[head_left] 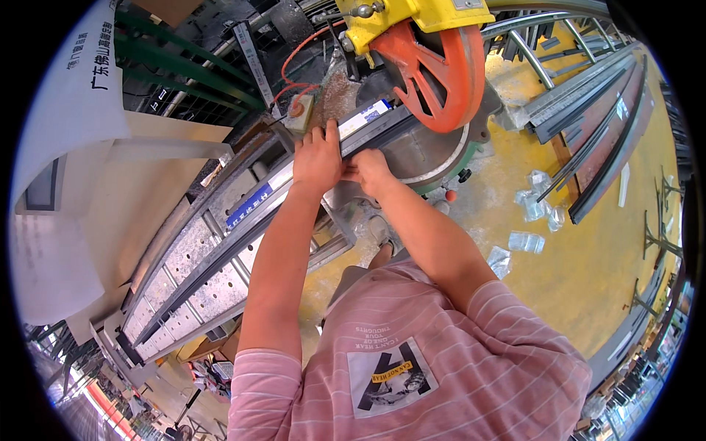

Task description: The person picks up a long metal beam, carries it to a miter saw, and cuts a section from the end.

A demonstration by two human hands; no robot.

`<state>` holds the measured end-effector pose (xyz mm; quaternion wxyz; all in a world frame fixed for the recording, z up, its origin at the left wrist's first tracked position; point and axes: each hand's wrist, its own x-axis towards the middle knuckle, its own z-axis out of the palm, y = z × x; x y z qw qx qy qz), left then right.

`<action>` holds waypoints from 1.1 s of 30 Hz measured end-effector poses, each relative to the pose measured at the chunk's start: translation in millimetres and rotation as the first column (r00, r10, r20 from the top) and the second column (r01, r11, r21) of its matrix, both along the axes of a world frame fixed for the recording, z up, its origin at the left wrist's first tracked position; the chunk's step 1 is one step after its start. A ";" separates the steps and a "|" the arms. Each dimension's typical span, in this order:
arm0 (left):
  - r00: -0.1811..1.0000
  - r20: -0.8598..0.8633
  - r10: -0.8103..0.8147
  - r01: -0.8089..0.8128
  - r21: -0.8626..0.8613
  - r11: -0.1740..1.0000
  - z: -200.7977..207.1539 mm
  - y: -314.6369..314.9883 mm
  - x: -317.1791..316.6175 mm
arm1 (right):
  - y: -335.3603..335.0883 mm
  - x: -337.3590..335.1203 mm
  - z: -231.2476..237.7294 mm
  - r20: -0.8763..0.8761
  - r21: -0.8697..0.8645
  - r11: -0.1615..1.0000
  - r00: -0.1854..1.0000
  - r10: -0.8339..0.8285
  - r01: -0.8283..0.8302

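The head view is showing two bare hands working close together over a long dark profile (376,133). The left hand (317,157) is lying across it, fingers held together and pointing away. The right hand (368,170) is curling its fingers against the near side, just beside the left; whether either hand is pinching the profile, I cannot tell.

The profile is running from the near left, along a bench (215,278) with a pale perforated top, to the saw on the far right. A white strip with blue labels (360,119) is lying along its far side. Just beyond the right hand, a round grey saw table (426,153) is sitting beneath an orange-red blade guard (443,92) and a yellow saw head (415,18).

Farther out, a red hose (298,54) is hanging at the far side. To the right, clear plastic wrappings (540,200) are lying on the yellow floor (588,272), and long metal profiles (581,99) are resting in a stack.
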<state>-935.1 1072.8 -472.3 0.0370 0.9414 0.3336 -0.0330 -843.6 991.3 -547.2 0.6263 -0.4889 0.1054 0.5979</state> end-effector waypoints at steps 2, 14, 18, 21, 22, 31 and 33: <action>1.000 0.018 0.004 -0.004 0.003 1.000 -2.3 0.9 -1.4 | -0.3 6.4 3.0 -0.014 0.017 0.996 0.996 0.086 -0.086; 0.996 0.005 0.086 -0.086 0.017 0.996 -1.3 -8.4 5.0 | -10.6 11.9 -19.3 -0.142 0.222 0.975 0.988 0.064 -0.031; 0.993 0.103 0.062 -0.072 0.100 0.992 -9.0 -14.2 -0.5 | -11.6 10.7 -25.1 -0.161 0.218 0.976 0.986 0.033 0.003; 0.991 0.096 0.088 -0.099 0.124 0.987 -5.2 -22.4 -5.6 | -10.5 12.9 -25.3 -0.178 0.221 0.975 0.983 0.041 -0.001; 0.991 0.079 0.109 -0.119 0.127 0.985 -3.5 -23.3 -5.7 | -9.8 12.7 -22.7 -0.178 0.209 0.978 0.984 0.029 0.009; 0.995 0.049 0.083 -0.085 0.046 0.995 -3.6 -17.4 -9.1 | -5.8 11.8 -20.7 -0.172 0.157 0.987 0.985 -0.007 0.035; 0.992 0.085 0.094 -0.101 0.086 0.991 -5.5 -21.7 -13.0 | -3.7 9.7 -16.3 -0.167 0.138 0.989 0.986 -0.018 0.042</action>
